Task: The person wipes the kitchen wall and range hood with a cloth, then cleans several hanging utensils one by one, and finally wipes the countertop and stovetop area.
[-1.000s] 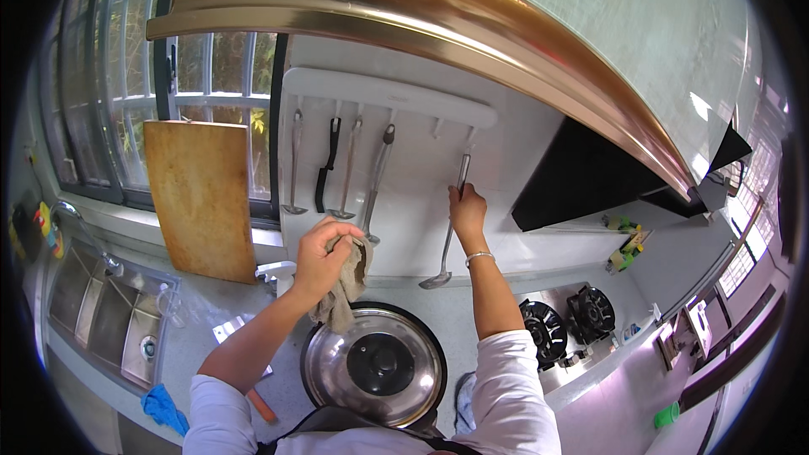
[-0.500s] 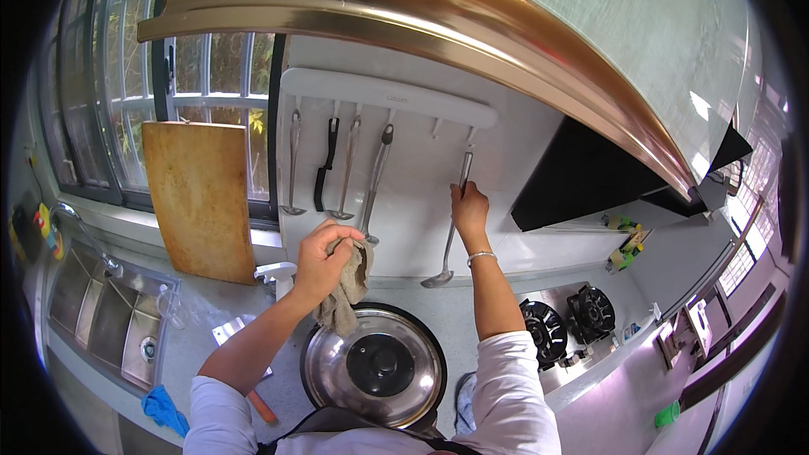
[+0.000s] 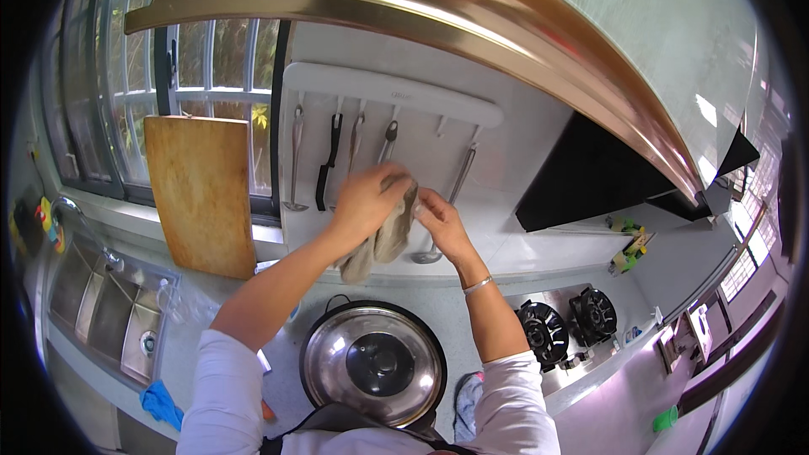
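My left hand (image 3: 368, 200) is closed on a greyish-beige cloth (image 3: 384, 240), which hangs down in front of the wall. At the cloth's right edge, my right hand (image 3: 443, 223) pinches it between thumb and fingers. Just behind the right hand, a metal ladle (image 3: 463, 170) hangs from the white hook rail (image 3: 371, 84), its bowl low on the wall. Left of it hang several more utensils, among them a ladle (image 3: 297, 156) and a black tool (image 3: 326, 177); my left hand and the cloth partly hide some of them. Below stands a pan with a metal lid (image 3: 337, 362).
A wooden cutting board (image 3: 198, 194) leans by the window, left of the rail. The sink (image 3: 101, 312) and a blue cloth (image 3: 160, 404) are at the left. On the right sit gas burners (image 3: 543, 333); a copper-coloured hood edge (image 3: 404, 0) spans overhead.
My right hand has let go of the ladle, which now hangs on its hook, and has moved left to the cloth. My left hand has carried the cloth up and right.
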Motion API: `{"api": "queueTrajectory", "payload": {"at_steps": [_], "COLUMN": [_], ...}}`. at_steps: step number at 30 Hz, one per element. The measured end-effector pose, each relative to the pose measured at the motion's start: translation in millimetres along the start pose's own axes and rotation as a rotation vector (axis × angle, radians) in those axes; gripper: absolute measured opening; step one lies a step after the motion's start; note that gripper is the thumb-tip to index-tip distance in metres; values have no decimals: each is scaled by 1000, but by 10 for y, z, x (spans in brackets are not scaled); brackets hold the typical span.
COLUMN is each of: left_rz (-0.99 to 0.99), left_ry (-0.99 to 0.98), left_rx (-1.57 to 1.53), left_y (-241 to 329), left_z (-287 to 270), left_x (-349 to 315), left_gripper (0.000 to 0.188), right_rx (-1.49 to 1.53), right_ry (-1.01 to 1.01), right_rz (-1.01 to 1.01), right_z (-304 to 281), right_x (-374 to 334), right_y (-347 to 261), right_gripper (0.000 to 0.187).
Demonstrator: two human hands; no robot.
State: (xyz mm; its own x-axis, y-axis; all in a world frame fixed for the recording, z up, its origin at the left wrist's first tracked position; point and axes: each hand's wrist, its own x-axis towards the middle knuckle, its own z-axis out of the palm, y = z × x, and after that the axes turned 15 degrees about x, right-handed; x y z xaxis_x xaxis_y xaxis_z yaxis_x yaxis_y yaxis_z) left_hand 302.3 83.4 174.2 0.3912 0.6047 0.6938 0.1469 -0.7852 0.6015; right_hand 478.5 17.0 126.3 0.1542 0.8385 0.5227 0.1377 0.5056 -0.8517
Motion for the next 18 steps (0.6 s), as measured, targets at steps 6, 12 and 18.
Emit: {"api": "queueTrajectory", "payload": {"at_steps": [6,12,18], "left_rz": [-58,-15,242], "left_ry": [-91,-4,310], "left_rx": [184,-67,210], "left_y": [-23,-357,-27], "left_z": [123,385,603], "left_x": [289,450,799], "left_gripper": [24,19,24], "right_rx": [124,111,-584], "right_ry": [307,482,430], "right_rz": [253,-149,-757], "right_z": [-351,-433,-449], "right_x": [27,504,969], "right_y": [85,-261,-428], "right_gripper": [16,10,19]}}
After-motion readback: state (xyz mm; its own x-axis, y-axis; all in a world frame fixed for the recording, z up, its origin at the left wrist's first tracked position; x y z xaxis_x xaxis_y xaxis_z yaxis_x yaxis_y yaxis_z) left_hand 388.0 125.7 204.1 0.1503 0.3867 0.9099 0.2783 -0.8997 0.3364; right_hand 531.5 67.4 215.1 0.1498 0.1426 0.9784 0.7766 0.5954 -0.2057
